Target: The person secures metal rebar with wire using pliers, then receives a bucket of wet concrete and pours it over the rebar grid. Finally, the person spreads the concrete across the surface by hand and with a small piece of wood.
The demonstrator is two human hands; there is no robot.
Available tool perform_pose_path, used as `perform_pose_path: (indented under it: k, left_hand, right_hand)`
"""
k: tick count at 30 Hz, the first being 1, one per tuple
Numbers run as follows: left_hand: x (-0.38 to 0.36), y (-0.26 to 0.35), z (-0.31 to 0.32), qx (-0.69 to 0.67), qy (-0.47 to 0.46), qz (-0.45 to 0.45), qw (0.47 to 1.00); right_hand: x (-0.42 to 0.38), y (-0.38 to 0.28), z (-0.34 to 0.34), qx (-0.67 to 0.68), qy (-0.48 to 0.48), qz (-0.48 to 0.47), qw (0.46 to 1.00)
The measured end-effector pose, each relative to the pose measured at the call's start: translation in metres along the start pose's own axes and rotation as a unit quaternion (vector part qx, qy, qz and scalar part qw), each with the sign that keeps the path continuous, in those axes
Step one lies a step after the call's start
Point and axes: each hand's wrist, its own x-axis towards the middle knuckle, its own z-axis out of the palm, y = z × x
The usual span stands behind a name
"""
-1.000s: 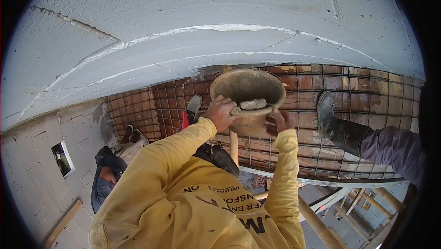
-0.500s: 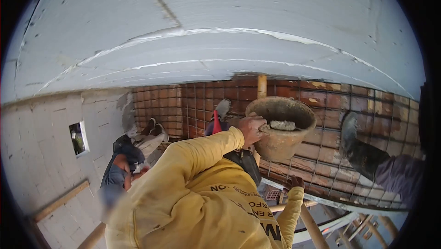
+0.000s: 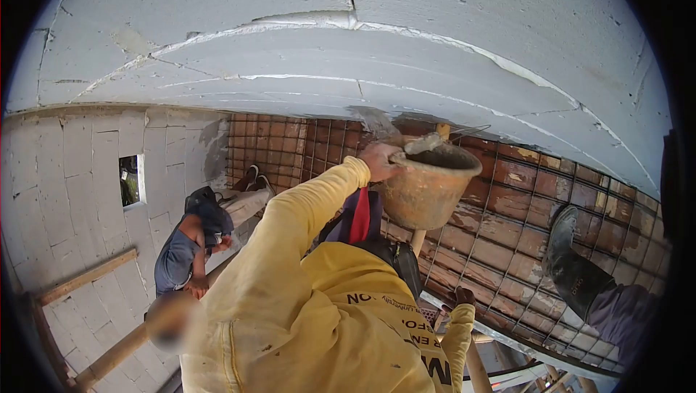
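Note:
A yellow sleeve reaches up the head view to my left hand (image 3: 380,162), closed on the rim of a worn brown bucket (image 3: 429,191). A grey, crusted lump (image 3: 424,143) shows at the bucket's mouth beside that hand; its kind cannot be made out. The bucket hangs tilted, hiding most of its inside. Lower right, my right hand (image 3: 462,296) is beside the metal edge of the platform, small and dark, fingers apart, with nothing visible in it.
A pale block wall (image 3: 348,67) curves across the top. Below it, steel mesh (image 3: 500,212) covers reddish boards. At right is a boot (image 3: 562,233) with a purple trouser leg. A person in dark clothes (image 3: 177,251) bends at left, near a wooden pole (image 3: 112,357).
The bucket has risen slightly and shifted left in view with my left hand, turning its side toward me. The grey lump now shows at the rim. The whole view has shifted.

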Motion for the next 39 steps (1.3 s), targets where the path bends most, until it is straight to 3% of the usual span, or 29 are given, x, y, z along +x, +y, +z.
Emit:
perform_pose_path:
  k: [3,7,8,10,13,16,18,22,25,27,29,30,32,34,36,37,39]
  left_hand:
    - [-0.002,0.011,0.025,0.038,0.002,0.115,0.993]
    - [-0.012,0.046,0.056,0.051,-0.011,0.193,0.980]
    - [-0.014,0.042,0.077,0.095,0.049,0.251,0.962]
    - [-0.020,0.077,0.076,0.083,0.009,0.273,0.958]
    - [-0.029,0.105,0.087,0.085,-0.051,0.302,0.948]
    - [-0.030,0.143,0.101,0.065,-0.133,0.367,0.918]
    - [-0.025,0.161,0.115,0.051,-0.165,0.432,0.885]
    - [-0.018,0.207,0.134,0.064,-0.242,0.520,0.816]
    - [-0.012,0.222,0.154,0.098,-0.316,0.574,0.749]
    - [-0.021,0.239,0.172,0.090,-0.347,0.609,0.708]
    - [-0.019,0.243,0.192,0.114,-0.428,0.619,0.649]
    - [-0.022,0.245,0.203,0.123,-0.458,0.627,0.618]
    - [-0.023,0.247,0.228,0.146,-0.510,0.637,0.559]
    - [-0.030,0.267,0.243,0.249,-0.542,0.606,0.526]
    - [-0.047,0.301,0.256,0.369,-0.563,0.572,0.469]
    - [-0.041,0.306,0.270,0.313,-0.558,0.582,0.502]
    - [-0.044,0.329,0.299,0.200,-0.542,0.588,0.566]
  right_hand:
    - [-0.001,0.003,-0.001,-0.005,-0.002,-0.011,1.000]
    - [-0.006,0.016,-0.005,0.046,-0.025,0.006,0.999]
    - [-0.001,0.025,-0.009,0.048,-0.028,0.014,0.998]
    - [0.010,0.047,-0.015,0.077,-0.030,0.027,0.996]
    - [0.015,0.068,-0.018,0.232,0.025,-0.002,0.972]
    - [-0.061,0.008,0.002,0.336,0.100,-0.085,0.933]
    - [-0.098,-0.017,-0.008,0.447,0.057,-0.061,0.891]
    - [-0.125,0.019,-0.017,0.469,-0.036,-0.080,0.879]
    - [-0.133,0.064,-0.007,0.505,-0.095,-0.033,0.858]
    - [-0.157,0.067,0.012,0.534,-0.023,0.027,0.845]
    - [-0.136,0.105,0.037,0.644,-0.055,0.009,0.763]
    - [-0.128,0.119,0.059,0.678,0.008,0.002,0.735]
    - [-0.131,0.142,0.082,0.714,0.047,0.016,0.698]
    - [-0.115,0.162,0.111,0.721,0.127,0.054,0.679]
    - [-0.143,0.186,0.131,0.744,0.188,0.020,0.641]
    - [-0.148,0.192,0.146,0.753,0.240,0.008,0.613]
    - [-0.170,0.217,0.159,0.761,0.252,-0.003,0.597]
